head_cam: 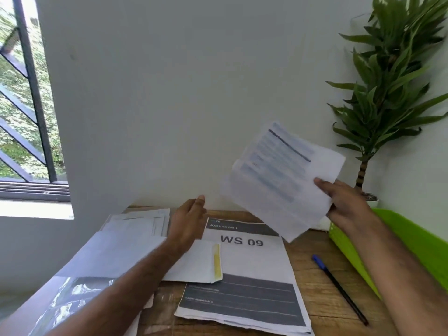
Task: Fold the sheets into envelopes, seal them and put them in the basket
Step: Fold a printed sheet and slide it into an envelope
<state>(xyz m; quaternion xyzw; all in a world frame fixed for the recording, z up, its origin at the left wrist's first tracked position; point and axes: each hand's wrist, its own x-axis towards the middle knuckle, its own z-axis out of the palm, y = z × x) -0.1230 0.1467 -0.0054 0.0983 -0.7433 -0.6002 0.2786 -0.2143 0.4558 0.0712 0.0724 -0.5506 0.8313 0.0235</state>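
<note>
My right hand (344,204) holds a folded white sheet (281,180) with blurred print up in the air, above the right part of the table. My left hand (188,220) hovers over the table with fingers apart and nothing in it, to the left of the raised sheet. Under my left forearm lies a white envelope (196,263) with a yellow adhesive strip (217,261) on its open flap. It rests on a printed sheet marked "WS 09" (252,258). The green basket (397,241) stands at the right edge of the table, just below my right hand.
A blue-capped pen (339,289) lies on the wooden table (312,282) between the printed sheet and the basket. More sheets and envelopes (138,224) are stacked at the left. A potted plant (385,98) stands in the right corner; a window (26,105) is at the left.
</note>
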